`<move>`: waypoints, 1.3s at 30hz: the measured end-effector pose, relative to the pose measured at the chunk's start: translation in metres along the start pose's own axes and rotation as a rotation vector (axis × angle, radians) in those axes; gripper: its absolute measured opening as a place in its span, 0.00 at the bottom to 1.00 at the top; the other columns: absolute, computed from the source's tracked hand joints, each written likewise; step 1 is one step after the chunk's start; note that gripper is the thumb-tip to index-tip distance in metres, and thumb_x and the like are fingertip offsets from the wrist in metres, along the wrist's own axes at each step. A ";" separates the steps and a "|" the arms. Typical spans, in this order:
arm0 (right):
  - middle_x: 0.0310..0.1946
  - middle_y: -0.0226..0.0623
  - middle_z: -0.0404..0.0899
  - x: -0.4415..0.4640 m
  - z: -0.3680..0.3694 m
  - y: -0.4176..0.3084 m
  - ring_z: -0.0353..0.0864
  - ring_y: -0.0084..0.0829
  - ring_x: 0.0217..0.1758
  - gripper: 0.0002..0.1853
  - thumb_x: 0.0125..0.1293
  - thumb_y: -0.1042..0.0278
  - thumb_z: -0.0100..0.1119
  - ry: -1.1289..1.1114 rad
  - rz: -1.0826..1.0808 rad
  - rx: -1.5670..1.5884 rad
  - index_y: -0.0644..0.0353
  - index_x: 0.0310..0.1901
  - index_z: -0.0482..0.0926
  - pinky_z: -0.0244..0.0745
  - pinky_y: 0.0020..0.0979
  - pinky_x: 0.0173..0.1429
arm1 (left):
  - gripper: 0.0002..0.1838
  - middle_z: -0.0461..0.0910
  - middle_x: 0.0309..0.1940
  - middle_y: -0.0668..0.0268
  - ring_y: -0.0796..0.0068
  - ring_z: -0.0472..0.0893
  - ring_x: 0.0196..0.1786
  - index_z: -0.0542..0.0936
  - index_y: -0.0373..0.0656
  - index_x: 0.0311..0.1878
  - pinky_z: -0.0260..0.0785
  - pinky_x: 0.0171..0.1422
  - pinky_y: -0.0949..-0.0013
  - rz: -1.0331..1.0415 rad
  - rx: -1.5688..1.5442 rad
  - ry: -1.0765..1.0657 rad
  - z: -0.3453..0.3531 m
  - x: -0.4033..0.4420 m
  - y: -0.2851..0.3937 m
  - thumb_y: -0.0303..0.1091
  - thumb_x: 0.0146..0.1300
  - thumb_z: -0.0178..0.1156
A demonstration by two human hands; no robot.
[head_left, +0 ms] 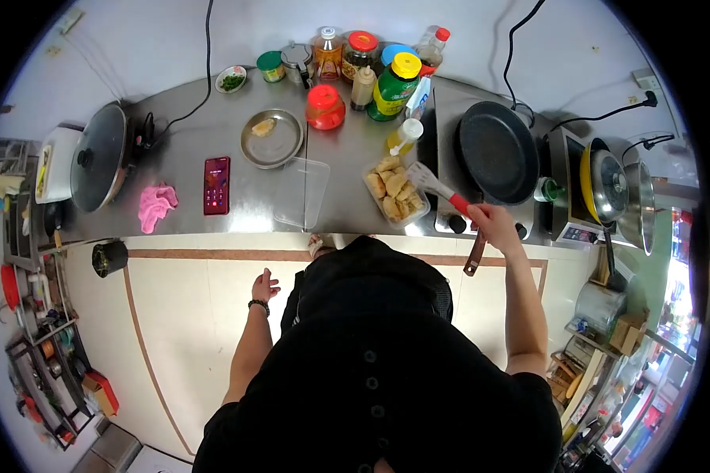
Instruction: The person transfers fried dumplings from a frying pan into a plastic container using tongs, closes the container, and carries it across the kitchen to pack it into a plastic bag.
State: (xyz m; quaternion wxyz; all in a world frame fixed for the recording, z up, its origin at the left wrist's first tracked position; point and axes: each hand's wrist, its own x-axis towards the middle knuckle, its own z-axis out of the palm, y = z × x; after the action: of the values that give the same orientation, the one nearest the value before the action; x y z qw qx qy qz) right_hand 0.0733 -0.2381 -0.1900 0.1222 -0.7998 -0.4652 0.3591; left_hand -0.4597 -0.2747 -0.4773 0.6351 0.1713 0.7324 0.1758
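Note:
My right hand [493,227] is closed round the red handle of a spatula [438,188], beside the brown handle of a black frying pan [498,154]. The spatula's pale slotted head is over the right edge of a clear container [423,214] of golden dumplings [394,189]. The pan sits on the stove and looks bare inside. Away from the counter, my left hand [266,285] hangs over the floor with its fingers apart and nothing in it. A metal plate [271,151] with one dumpling [263,128] lies left of a clear lid [302,191].
A red phone [217,186] and a pink cloth [158,206] lie on the left of the steel counter [189,150]. Bottles and jars, including a red-lidded jar [325,108], stand at the back. A lidded pan [100,158] is far left, a yellow pan [588,183] far right.

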 end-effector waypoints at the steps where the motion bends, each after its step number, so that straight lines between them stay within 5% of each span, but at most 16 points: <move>1: 0.21 0.37 0.75 -0.001 0.000 0.000 0.76 0.32 0.23 0.18 0.60 0.54 0.55 0.054 -0.045 -0.003 0.63 0.40 0.79 0.69 0.29 0.29 | 0.37 0.76 0.41 0.53 0.69 0.77 0.26 0.65 0.39 0.57 0.67 0.23 0.74 -0.008 0.011 0.002 -0.001 -0.001 -0.001 0.63 0.58 0.48; 2: 0.21 0.37 0.75 -0.003 -0.001 -0.001 0.76 0.32 0.23 0.18 0.60 0.54 0.55 0.053 -0.043 0.001 0.63 0.40 0.79 0.69 0.29 0.29 | 0.37 0.76 0.41 0.53 0.69 0.77 0.26 0.65 0.38 0.58 0.67 0.23 0.74 -0.007 0.013 0.002 -0.002 -0.001 -0.001 0.64 0.58 0.48; 4: 0.28 0.36 0.76 -0.015 -0.010 -0.019 0.76 0.33 0.30 0.18 0.55 0.58 0.59 0.385 -0.461 -0.440 0.61 0.44 0.77 0.70 0.30 0.34 | 0.37 0.76 0.41 0.53 0.69 0.78 0.26 0.65 0.39 0.58 0.67 0.23 0.73 -0.004 0.040 -0.008 -0.008 0.002 -0.005 0.63 0.58 0.48; 5: 0.28 0.36 0.76 -0.014 -0.015 -0.022 0.76 0.33 0.30 0.18 0.55 0.58 0.59 0.388 -0.456 -0.438 0.61 0.44 0.77 0.70 0.30 0.34 | 0.37 0.76 0.41 0.53 0.68 0.78 0.27 0.64 0.39 0.58 0.68 0.24 0.73 0.000 0.061 -0.020 -0.009 0.005 -0.006 0.63 0.58 0.48; 7: 0.35 0.32 0.75 -0.001 -0.025 -0.027 0.75 0.31 0.35 0.21 0.50 0.61 0.61 0.392 -0.807 -0.808 0.58 0.47 0.74 0.69 0.30 0.38 | 0.36 0.76 0.41 0.53 0.68 0.78 0.28 0.65 0.39 0.58 0.68 0.25 0.73 -0.003 0.073 -0.010 -0.011 0.006 -0.006 0.63 0.59 0.48; 12: 0.30 0.28 0.71 0.026 -0.036 -0.053 0.73 0.25 0.36 0.17 0.48 0.66 0.58 0.311 -1.027 -0.978 0.55 0.43 0.76 0.67 0.26 0.42 | 0.33 0.78 0.36 0.57 0.73 0.78 0.24 0.66 0.37 0.54 0.69 0.23 0.77 0.021 0.018 0.040 -0.005 -0.011 0.017 0.60 0.60 0.50; 24: 0.31 0.28 0.74 0.078 -0.029 -0.091 0.74 0.29 0.40 0.14 0.49 0.63 0.59 -0.042 -1.081 -1.018 0.52 0.40 0.76 0.68 0.29 0.46 | 0.34 0.78 0.38 0.58 0.71 0.79 0.28 0.67 0.38 0.56 0.70 0.29 0.76 0.008 -0.014 0.058 -0.003 -0.025 -0.015 0.60 0.61 0.48; 32: 0.32 0.28 0.73 0.069 -0.042 -0.060 0.74 0.29 0.41 0.16 0.48 0.62 0.61 0.084 -1.028 -0.858 0.51 0.42 0.76 0.69 0.31 0.46 | 0.33 0.78 0.37 0.58 0.72 0.78 0.25 0.67 0.40 0.56 0.69 0.25 0.76 -0.091 -0.025 0.131 -0.002 -0.045 -0.050 0.60 0.60 0.48; 35: 0.33 0.28 0.73 0.071 -0.034 -0.046 0.74 0.30 0.41 0.17 0.48 0.63 0.61 0.144 -1.031 -0.883 0.52 0.42 0.75 0.69 0.30 0.45 | 0.35 0.75 0.46 0.51 0.69 0.78 0.32 0.65 0.38 0.59 0.71 0.35 0.73 -0.077 0.018 0.080 -0.003 -0.048 -0.051 0.61 0.62 0.44; 39: 0.33 0.28 0.73 0.059 -0.053 -0.048 0.73 0.29 0.41 0.18 0.47 0.63 0.62 0.204 -0.994 -0.880 0.53 0.43 0.75 0.69 0.30 0.44 | 0.34 0.78 0.39 0.58 0.71 0.79 0.28 0.67 0.39 0.57 0.70 0.28 0.76 -0.030 0.002 0.122 0.006 -0.048 -0.034 0.61 0.61 0.47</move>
State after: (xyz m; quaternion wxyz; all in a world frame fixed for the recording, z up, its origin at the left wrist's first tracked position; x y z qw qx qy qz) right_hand 0.0961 -0.1559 -0.1536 -0.0210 -0.4956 -0.8674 -0.0404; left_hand -0.4485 -0.3271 -0.4526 0.5915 0.1499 0.7725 0.1756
